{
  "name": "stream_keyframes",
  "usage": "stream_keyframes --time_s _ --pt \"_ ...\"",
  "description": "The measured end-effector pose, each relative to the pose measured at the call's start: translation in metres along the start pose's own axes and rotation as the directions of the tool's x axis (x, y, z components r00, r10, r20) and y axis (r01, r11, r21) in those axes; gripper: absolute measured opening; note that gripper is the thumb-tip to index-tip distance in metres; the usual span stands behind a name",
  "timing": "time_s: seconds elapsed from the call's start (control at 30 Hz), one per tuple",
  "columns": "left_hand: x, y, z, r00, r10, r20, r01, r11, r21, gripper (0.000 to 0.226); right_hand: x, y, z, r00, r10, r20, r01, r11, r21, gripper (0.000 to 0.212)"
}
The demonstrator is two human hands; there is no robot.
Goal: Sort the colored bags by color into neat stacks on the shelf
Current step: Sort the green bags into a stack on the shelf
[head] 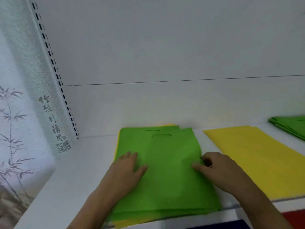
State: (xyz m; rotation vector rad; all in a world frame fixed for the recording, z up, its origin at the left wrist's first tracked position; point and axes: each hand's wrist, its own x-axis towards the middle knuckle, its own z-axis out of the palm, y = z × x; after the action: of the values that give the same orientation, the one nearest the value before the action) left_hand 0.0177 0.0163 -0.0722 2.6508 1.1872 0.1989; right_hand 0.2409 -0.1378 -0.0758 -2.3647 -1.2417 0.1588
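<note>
A mixed pile of flat bags lies on the white shelf (69,171). Its top layers are green bags (166,162) with cut-out handles at the far end, and yellow bags (132,223) peek out beneath along the left, far and near edges. My left hand (127,171) rests flat on the left part of the top green bag, fingers spread. My right hand (216,167) pinches the top green bag's right edge between thumb and curled fingers. To the right lies a separate yellow stack (257,156), and further right a green stack (290,126).
The shelf's white back panel stands behind the bags, with a slotted upright (54,68) at the left. A wall with a bamboo print (14,129) is beyond it. Below the shelf's front edge, red (295,217) and dark blue (231,224) items show.
</note>
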Motion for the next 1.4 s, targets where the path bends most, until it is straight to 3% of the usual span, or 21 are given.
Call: stream_keyframes --time_s 0.13,0.27,0.4,0.5,0.63,0.67,0.77,0.83,0.87,0.9,0.97,1.0,1.03,1.07,1.2,1.27,1.4 --pt "-0.008 -0.019 0.001 0.999 0.041 0.032 -0.042 0.998 0.056 0.059 -0.013 -0.010 0.009 0.997 0.080 -0.005 -0.080 0.995 0.056 0.024" --pt "-0.015 -0.008 -0.002 0.989 0.129 0.069 -0.114 0.975 -0.190 0.063 -0.010 -0.017 0.011 0.975 0.221 0.002 -0.221 0.975 0.017 0.046" --pt "-0.010 -0.007 -0.005 0.981 0.175 0.081 -0.133 0.918 -0.374 0.061 -0.008 -0.008 0.002 0.966 0.254 0.058 -0.260 0.935 0.241 0.025" --pt "-0.008 -0.012 -0.007 0.982 0.185 0.037 -0.138 0.836 -0.531 0.050 -0.010 -0.003 0.001 0.968 0.252 -0.008 -0.236 0.914 0.331 0.013" --pt "0.002 -0.023 -0.008 0.999 0.036 -0.002 -0.024 0.614 -0.789 0.036 -0.014 -0.008 -0.005 0.962 0.273 -0.012 -0.225 0.813 0.538 0.009" --pt "0.004 -0.027 -0.008 0.999 -0.014 0.030 0.033 0.509 -0.860 0.037 -0.015 -0.008 -0.006 0.960 0.281 -0.005 -0.227 0.787 0.573 0.011" --pt "0.014 -0.035 -0.011 0.976 -0.054 0.212 0.215 0.051 -0.975 0.043 -0.014 -0.003 -0.007 0.955 0.296 0.013 -0.244 0.761 0.601 0.012" --pt "0.020 -0.038 -0.014 0.961 -0.058 0.269 0.261 -0.114 -0.959 0.037 -0.013 -0.001 -0.005 0.956 0.291 0.043 -0.258 0.760 0.596 0.012" --pt "0.021 -0.039 -0.015 0.961 -0.062 0.271 0.263 -0.114 -0.958 0.029 -0.012 -0.001 -0.005 0.958 0.282 0.055 -0.258 0.761 0.595 0.011" --pt "0.022 -0.039 -0.015 0.965 -0.088 0.246 0.246 -0.003 -0.969 0.021 -0.011 0.000 -0.004 0.961 0.268 0.066 -0.254 0.768 0.588 0.009" --pt "0.020 -0.038 -0.015 0.981 -0.152 0.120 0.178 0.463 -0.868 0.031 -0.007 0.000 -0.002 0.965 0.249 0.080 -0.248 0.775 0.582 0.004" --pt "0.020 -0.039 -0.013 0.991 -0.120 0.056 0.125 0.693 -0.710 0.044 -0.006 -0.001 -0.002 0.965 0.246 0.087 -0.249 0.772 0.585 0.002" --pt "0.020 -0.038 -0.011 0.996 -0.082 0.033 0.087 0.831 -0.550 0.054 -0.004 -0.001 -0.002 0.967 0.236 0.092 -0.245 0.775 0.583 0.001" --pt "0.018 -0.036 -0.012 0.998 -0.043 0.038 0.055 0.904 -0.424 0.058 -0.003 -0.002 -0.002 0.970 0.219 0.102 -0.237 0.777 0.584 0.003" --pt "0.018 -0.020 -0.005 1.000 0.030 0.008 -0.028 0.991 -0.133 0.055 0.006 0.001 0.000 0.981 0.194 0.029 -0.180 0.832 0.526 0.024" --pt "0.021 -0.013 -0.003 1.000 0.031 0.003 -0.030 0.987 -0.160 0.056 0.008 0.005 0.000 0.979 0.195 -0.058 -0.155 0.901 0.406 0.021" --pt "0.024 -0.008 0.004 0.999 0.051 -0.002 -0.050 0.953 -0.298 0.060 0.008 0.017 -0.004 0.971 0.159 -0.177 -0.124 0.973 0.193 0.041"
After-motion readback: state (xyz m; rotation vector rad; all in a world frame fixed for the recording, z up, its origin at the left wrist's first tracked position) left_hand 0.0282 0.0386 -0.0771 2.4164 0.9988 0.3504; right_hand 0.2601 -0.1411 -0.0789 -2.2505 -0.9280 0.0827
